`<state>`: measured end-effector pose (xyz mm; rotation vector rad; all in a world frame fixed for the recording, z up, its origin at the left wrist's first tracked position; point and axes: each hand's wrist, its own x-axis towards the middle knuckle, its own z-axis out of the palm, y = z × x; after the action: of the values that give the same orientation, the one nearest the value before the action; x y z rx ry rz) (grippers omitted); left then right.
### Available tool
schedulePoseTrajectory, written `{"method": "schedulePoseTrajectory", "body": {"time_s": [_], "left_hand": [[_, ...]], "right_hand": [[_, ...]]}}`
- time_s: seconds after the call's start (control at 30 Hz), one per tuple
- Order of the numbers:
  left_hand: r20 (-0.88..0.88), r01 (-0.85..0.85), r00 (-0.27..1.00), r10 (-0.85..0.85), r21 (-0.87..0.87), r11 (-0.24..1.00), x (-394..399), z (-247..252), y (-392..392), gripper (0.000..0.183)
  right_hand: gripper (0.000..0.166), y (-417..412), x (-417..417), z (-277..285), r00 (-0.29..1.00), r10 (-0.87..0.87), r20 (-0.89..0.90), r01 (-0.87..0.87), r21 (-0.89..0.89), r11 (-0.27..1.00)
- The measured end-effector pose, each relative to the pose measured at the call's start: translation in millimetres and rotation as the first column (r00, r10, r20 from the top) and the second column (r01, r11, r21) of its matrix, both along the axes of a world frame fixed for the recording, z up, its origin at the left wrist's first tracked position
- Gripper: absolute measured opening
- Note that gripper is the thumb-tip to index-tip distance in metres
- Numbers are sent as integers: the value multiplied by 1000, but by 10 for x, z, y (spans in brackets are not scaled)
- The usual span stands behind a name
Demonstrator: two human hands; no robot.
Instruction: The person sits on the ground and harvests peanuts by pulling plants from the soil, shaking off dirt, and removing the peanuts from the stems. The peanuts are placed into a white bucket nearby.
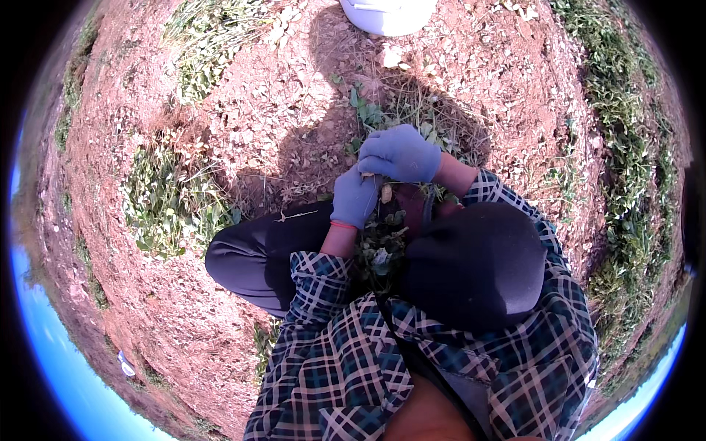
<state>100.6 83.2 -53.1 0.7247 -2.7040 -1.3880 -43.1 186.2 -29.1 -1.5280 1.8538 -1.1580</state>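
My left hand point(356, 196), in a grey-blue glove with a red band at the wrist, is curled closed over my lap. A small tan peanut pod point(368, 174) shows at its fingertips. My right hand point(400, 154), gloved alike, lies against it from above with its fingers bent; what is inside that hand is hidden. Just below the hands another peanut pod point(387, 193) is visible. Leafy green peanut plants point(380, 248) lie between my legs, in shade. More pulled plants with stems and roots point(424, 113) lie on the soil beyond my right hand.
A white bucket point(389, 16) stands on the reddish soil ahead. Heaps of pulled plants point(171, 204) lie left of my knee and further ahead at the left. A long row of green plants point(623, 165) runs along the right. My knees in dark trousers flank the hands.
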Motion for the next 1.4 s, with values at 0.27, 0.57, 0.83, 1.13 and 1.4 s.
{"method": "schedulePoseTrajectory", "body": {"time_s": [0.27,0.57,0.83,1.13,1.4], "left_hand": [[81,-289,907,414,833,471,8,289,-296,10],[97,-351,887,451,776,523,-121,207,-100,3],[74,-283,923,378,795,537,-16,312,-83,6],[14,-129,933,359,946,296,115,361,-91,7],[28,-135,895,445,968,211,88,354,-211,10]], "right_hand": [[25,144,-40,98,-33,94,995,418,-71,906],[56,365,100,-209,816,-223,533,151,177,973],[35,205,199,18,871,-27,491,-75,187,979],[24,488,140,214,333,-99,938,-262,193,945],[25,466,92,-194,-102,-52,993,258,77,963]]}}
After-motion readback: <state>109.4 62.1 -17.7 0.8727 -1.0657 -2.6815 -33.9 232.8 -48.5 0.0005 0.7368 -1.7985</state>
